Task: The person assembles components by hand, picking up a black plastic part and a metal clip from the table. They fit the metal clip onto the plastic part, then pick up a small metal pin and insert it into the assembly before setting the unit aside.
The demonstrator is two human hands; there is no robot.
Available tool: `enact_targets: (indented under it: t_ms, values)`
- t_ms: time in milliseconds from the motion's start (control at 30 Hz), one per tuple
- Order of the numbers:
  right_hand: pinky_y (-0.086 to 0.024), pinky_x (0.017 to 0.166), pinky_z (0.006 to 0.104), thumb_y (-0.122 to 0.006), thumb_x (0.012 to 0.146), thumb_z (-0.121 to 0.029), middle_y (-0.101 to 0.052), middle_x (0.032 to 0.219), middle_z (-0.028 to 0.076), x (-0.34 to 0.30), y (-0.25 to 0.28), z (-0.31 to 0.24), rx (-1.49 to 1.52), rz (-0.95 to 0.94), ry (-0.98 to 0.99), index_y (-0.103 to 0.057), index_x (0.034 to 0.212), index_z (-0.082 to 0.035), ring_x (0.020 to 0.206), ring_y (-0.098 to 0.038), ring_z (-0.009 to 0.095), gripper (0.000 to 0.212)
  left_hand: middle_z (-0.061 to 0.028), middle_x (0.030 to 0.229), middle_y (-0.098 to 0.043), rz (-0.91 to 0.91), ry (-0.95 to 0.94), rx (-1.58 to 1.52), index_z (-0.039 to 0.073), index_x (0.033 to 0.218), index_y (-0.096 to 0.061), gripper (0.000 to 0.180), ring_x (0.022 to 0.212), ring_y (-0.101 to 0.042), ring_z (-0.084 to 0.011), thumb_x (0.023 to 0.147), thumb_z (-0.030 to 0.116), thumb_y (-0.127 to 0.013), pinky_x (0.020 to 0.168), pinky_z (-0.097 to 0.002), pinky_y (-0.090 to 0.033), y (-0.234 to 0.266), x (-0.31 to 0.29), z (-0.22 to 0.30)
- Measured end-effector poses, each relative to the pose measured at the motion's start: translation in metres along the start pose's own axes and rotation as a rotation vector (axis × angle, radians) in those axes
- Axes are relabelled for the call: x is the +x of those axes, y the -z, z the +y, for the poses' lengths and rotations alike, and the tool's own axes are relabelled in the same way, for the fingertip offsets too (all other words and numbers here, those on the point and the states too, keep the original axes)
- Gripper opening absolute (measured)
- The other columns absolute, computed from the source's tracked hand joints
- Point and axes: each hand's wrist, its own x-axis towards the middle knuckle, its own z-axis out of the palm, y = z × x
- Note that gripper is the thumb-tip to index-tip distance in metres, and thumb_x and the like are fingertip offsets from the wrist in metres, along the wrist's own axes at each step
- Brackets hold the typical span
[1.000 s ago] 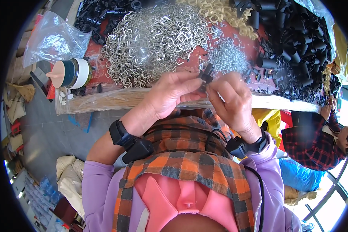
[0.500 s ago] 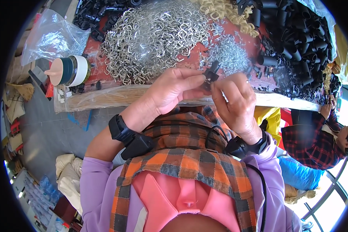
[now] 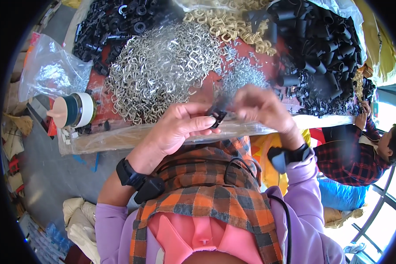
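Note:
Between the thumb and fingers of my left hand is a small black plastic part, held above the table's near edge. My left hand is closed on it. Just to its right hovers my right hand, smeared by motion, so I cannot see whether its fingers hold anything. Beyond the right hand lies a heap of tiny silver metal pieces. A large mound of silver bent metal rings spreads out past my left hand.
Gold-coloured rings lie at the back, black ring-shaped parts at the far left. Black tubes cover the right side. A jar and a clear plastic bag sit left. A co-worker works at the right.
The black part has moved left and lower with my left hand. My right hand has come away from it and is moving, blurred. The whole view has shifted a little.

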Motion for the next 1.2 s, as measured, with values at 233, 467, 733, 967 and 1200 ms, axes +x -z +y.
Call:
enact_targets:
  t_ms: [233, 467, 733, 967, 1200]
  values:
    - [-0.042, 0.058, 0.0275, -0.055, 0.072, -0.009, -0.054, 0.081, 0.011, 0.062, 0.082, 0.049, -1.279, 0.381, 0.078, -0.052, 0.086, -0.007, 0.062, -0.05, 0.027, 0.015, -0.0116, 0.091, -0.057, 0.1, -0.005, -0.089, -0.002, 0.099, -0.052, 0.028, 0.078, -0.058, -0.0169, 0.075, 0.011, -0.056, 0.066, -0.0208, -0.048, 0.011, 0.001, 0.0]
    - [-0.04, 0.054, 0.0266, -0.052, 0.077, -0.015, -0.053, 0.068, 0.005, 0.061, 0.082, 0.047, -0.913, 0.432, 0.224, -0.054, 0.083, -0.006, 0.056, -0.047, 0.024, 0.011, -0.0062, 0.084, -0.058, 0.139, -0.003, -0.123, 0.0, 0.095, -0.055, 0.023, 0.075, -0.058, -0.0145, 0.075, 0.011, -0.058, 0.065, -0.0197, -0.046, 0.011, 0.0, -0.001]
    - [-0.026, 0.045, 0.016, -0.048, 0.083, -0.015, -0.043, 0.061, -0.005, -0.014, -0.019, -0.011, 0.096, 0.07, 0.115, -0.053, 0.081, -0.001, 0.051, -0.032, 0.001, 0.015, -0.0102, 0.09, -0.057, 0.132, -0.036, -0.139, -0.001, 0.099, -0.052, 0.025, 0.08, -0.058, -0.0195, 0.076, 0.008, -0.056, 0.067, -0.0222, -0.049, -0.002, 0.004, -0.011]
    - [-0.026, 0.045, 0.016, -0.047, 0.084, -0.016, -0.041, 0.062, -0.006, -0.023, -0.049, -0.008, 0.241, 0.131, 0.09, -0.05, 0.084, -0.001, 0.052, -0.032, 0.001, 0.015, -0.0087, 0.088, -0.058, 0.124, -0.058, -0.156, 0.001, 0.097, -0.051, 0.024, 0.079, -0.058, -0.0196, 0.076, 0.009, -0.056, 0.067, -0.023, -0.049, -0.015, -0.001, -0.015]
    - [-0.027, 0.047, 0.0151, -0.048, 0.083, -0.015, -0.042, 0.065, -0.005, -0.019, -0.047, -0.008, 0.261, 0.158, 0.077, -0.045, 0.085, -0.002, 0.055, -0.033, 0.001, 0.014, -0.0067, 0.089, -0.057, 0.119, -0.024, -0.138, 0.001, 0.095, -0.053, 0.029, 0.079, -0.056, -0.0155, 0.073, 0.017, -0.062, 0.071, -0.0231, -0.044, -0.009, -0.001, -0.017]
